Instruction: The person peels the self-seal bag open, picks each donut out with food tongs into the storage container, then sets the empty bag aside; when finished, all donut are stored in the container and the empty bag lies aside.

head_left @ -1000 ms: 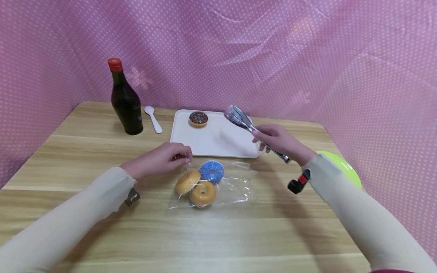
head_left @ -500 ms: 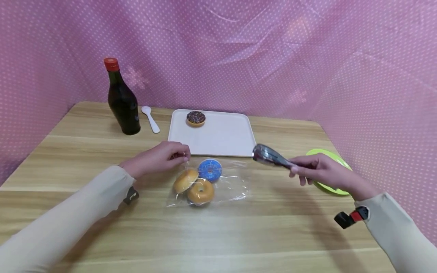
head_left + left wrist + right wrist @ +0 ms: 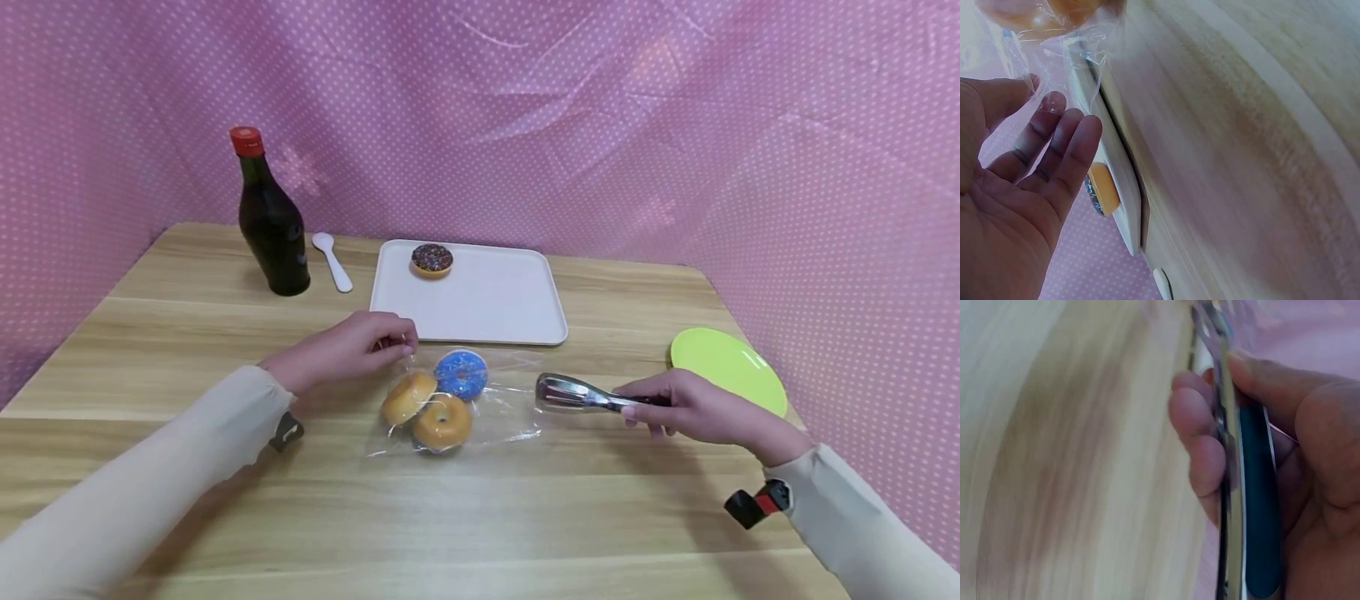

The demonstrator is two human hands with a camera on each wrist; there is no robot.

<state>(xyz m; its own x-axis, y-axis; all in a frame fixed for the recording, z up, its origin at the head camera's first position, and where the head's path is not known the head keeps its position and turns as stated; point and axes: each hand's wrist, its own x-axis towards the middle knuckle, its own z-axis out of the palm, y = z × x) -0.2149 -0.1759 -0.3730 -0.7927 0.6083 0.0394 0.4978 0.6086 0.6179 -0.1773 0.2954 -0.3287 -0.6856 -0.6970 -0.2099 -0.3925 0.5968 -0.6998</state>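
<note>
My left hand [image 3: 348, 350] pinches the edge of a clear plastic bag [image 3: 513, 417] between thumb and fingertip; the left wrist view shows the film [image 3: 1054, 69] at the fingertips. Inside the bag lie a blue-iced doughnut [image 3: 462, 375] and two plain ones, a tilted doughnut [image 3: 408, 398] and a flat-lying doughnut [image 3: 442, 422]. My right hand [image 3: 697, 408] grips metal serving tongs [image 3: 573, 392] by their handles. The tong heads point left, close together with nothing between them, right at the bag's right end. In the right wrist view, thumb and fingers press the handles [image 3: 1232, 456] from both sides.
A white tray [image 3: 495, 292] behind the bag carries a chocolate doughnut [image 3: 432, 261]. At the back left stand a dark bottle [image 3: 272, 225] with a red cap and a white spoon [image 3: 333, 262]. A lime-green plate [image 3: 727, 367] lies beyond my right hand, against the pink curtain [image 3: 487, 117].
My right hand has carried the tongs from over the tray out to the right, then down and back left to the bag's right end. The left hand has kept its place at the bag.
</note>
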